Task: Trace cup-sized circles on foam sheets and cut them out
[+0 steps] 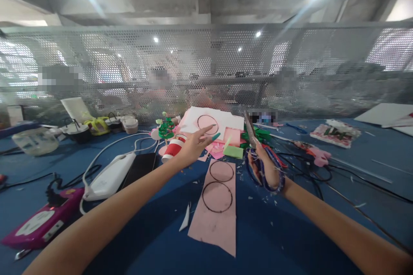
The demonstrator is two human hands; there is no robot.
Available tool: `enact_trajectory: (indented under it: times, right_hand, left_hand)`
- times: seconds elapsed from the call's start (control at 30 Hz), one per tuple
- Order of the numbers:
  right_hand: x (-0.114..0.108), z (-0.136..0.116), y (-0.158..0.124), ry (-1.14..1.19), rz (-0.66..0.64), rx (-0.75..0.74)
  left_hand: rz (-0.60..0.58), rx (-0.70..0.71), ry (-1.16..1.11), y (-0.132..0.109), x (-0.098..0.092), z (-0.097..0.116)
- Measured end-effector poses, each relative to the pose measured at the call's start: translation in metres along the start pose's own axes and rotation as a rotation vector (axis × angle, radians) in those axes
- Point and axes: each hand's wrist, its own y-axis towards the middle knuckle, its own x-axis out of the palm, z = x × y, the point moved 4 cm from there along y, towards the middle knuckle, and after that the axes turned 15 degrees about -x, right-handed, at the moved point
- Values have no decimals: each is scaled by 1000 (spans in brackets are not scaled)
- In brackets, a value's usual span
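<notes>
**Scissors [253,136] in the Right Hand [272,169], Pink Sheet [213,228] Bare at Lower Centre**

Wide and blue across the lower half of the frame, a tabletop [155,240]; behind, across the middle band, a perforated screen [200,58]. At centre, a stack of paper [229,119], white on top, with one black circle [204,124] near the left hand [192,144]. Left fingers loosely spread, gripping nothing; contact with the stack hard to tell.

Just below, at lower centre, the pink sheet, flat on the blue, apart from both hands. On its upper part, two more black circles [217,197], inked on or laid on: cannot tell. Probably thin, light and limp, quick to crease or tear; best pinched along the plain lower margin.

Right of centre, the scissors, blades pointing up the frame, right hand closed through the blue-wrapped loops. Likely stiff, heavier than any paper here, the wrapping less slippery than bare metal. Best held by the loops, well clear of the blades.

Smaller still: left of the stack, a tilted red-and-white cup [174,149]; beside the pink sheet, a white sliver [185,218], surely feather-light.
</notes>
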Motion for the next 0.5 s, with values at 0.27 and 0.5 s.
enact_trajectory:
  times: [0.27, 0.5]
  right_hand:
    - [-31, -14, 15, -550, 33, -394]
    - [-43, -20, 27, -1281, -242, -529]
  left_hand:
    - [-56, -108, -507, -17, 33, -12]
    - [12, -221, -588, -26, 44, -46]
